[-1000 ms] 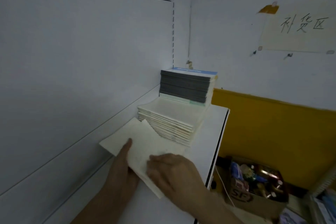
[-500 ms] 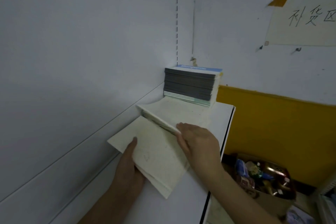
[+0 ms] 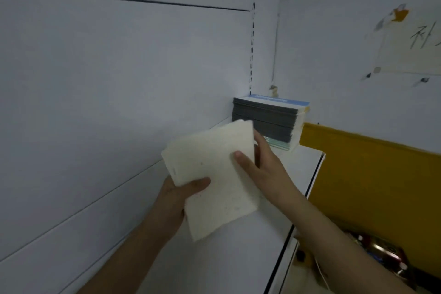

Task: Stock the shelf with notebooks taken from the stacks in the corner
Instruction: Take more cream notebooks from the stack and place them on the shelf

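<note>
Currently both hands hold a batch of cream notebooks (image 3: 214,174) raised above the shelf (image 3: 243,250). Left hand (image 3: 176,196) grips the near lower corner, thumb on top; right hand (image 3: 260,162) clamps the far edge, fingers behind. Dark stack (image 3: 267,122) sits in the corner. Advice: square edges before lowering, keep the batch level, set flat against the back panel.

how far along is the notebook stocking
Early. Nothing visibly stocked: the bare shelf near the person holds no placed notebooks. In hand: the left hand and right hand grip cream notebooks, lifted. Left: the dark stack in the corner.
</note>
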`<state>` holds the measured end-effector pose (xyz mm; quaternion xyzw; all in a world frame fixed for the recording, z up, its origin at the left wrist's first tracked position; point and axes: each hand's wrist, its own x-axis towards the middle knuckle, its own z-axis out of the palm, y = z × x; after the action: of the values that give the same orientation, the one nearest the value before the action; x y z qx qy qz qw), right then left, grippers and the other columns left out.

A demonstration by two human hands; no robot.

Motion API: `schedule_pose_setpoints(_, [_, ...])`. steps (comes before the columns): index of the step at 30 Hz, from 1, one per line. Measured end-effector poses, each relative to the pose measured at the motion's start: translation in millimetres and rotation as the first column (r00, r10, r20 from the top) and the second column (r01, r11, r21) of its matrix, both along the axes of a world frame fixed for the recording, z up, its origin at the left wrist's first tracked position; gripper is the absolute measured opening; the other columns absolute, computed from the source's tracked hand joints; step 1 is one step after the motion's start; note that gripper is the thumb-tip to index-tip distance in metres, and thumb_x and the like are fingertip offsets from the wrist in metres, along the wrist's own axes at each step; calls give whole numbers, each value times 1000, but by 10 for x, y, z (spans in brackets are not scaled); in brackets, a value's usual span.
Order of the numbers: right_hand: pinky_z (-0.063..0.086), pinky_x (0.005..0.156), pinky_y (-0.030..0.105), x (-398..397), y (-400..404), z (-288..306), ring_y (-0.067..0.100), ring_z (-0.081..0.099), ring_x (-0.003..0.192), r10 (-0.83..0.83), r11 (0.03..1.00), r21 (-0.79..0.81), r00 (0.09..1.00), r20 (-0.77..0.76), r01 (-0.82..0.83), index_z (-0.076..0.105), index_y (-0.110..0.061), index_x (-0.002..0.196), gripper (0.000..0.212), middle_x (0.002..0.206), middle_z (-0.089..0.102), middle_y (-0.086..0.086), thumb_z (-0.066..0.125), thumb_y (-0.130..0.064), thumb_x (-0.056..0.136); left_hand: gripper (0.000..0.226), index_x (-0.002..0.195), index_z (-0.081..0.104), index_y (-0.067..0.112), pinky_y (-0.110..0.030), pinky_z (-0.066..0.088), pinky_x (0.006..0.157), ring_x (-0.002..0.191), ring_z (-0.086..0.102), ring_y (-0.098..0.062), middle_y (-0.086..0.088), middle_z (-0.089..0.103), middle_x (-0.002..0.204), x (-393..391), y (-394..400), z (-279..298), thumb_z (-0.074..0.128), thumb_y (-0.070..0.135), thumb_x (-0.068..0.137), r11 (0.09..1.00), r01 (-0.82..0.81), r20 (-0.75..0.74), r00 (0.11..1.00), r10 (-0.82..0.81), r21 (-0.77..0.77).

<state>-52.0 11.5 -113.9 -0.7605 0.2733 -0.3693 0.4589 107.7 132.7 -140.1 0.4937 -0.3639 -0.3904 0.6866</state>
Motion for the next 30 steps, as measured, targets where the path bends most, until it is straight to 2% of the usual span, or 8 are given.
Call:
schedule_pose_setpoints(2, [50,90,26,-1,-18,10,-1,59,104,26,997,66,997,79,-32,36,-43,139,70,115,58,-27,58,-68,77,49,110,71,24,-50,55,90,105,68,-26,-5,72,114,21,60,-99,82,28,63,993,62,158,984,-77,98])
schedule_pose_setpoints(5, [57,81,31,-6,36,-151,10,69,92,82,969,220,985,152,-115,64,-28,111,56,100,73,-9,68,-65,69,53,116,65,37,-48,52,97,110,65,-13,9,70,119,-23,167,-333,85,35,67,971,22,328,939,-101,237])
schedule_pose_setpoints(9, [60,71,32,22,105,-193,9,71,77,56,970,224,981,187,-98,68,-21,90,40,84,75,-4,71,-57,72,51,116,64,43,-45,51,99,113,63,-7,12,67,122,-78,231,-423,85,43,70,943,-57,435,895,-98,328])
schedule_pose_setpoints(13, [57,62,21,90,216,-78,2,69,72,68,971,206,964,259,-124,68,-25,89,22,80,73,-9,64,-45,82,42,110,57,44,-7,50,75,91,58,17,16,65,116,-302,453,-289,80,36,76,904,-301,496,860,120,302])
schedule_pose_setpoints(17, [57,78,36,346,533,39,18,71,91,187,884,341,912,364,-318,70,-18,104,30,97,75,-1,64,-41,87,68,143,30,36,-1,42,81,115,49,14,28,47,133,-541,1100,-114,69,36,87,771,-623,658,637,401,133])
schedule_pose_setpoints(21, [53,64,26,764,1146,62,5,70,76,337,752,468,881,331,-464,70,-22,89,19,79,74,-13,68,-41,85,113,152,-15,32,-16,30,111,143,17,7,24,8,159,-783,1949,-121,74,32,83,668,-733,817,459,348,128])
schedule_pose_setpoints(25, [50,54,23,977,2114,4,3,68,61,584,592,519,772,251,-617,66,-23,89,20,72,72,-12,63,-43,89,97,150,5,44,-7,43,89,129,43,7,34,35,145,-1103,2887,-19,75,35,83,459,-885,804,328,497,77])
schedule_pose_setpoints(30, [50,67,28,997,3357,-28,10,67,83,762,485,463,618,192,-742,63,-26,113,25,95,70,-9,52,-41,97,91,143,15,59,-1,40,85,120,45,16,40,45,133,-1543,4057,70,78,39,79,233,-966,769,230,596,108])
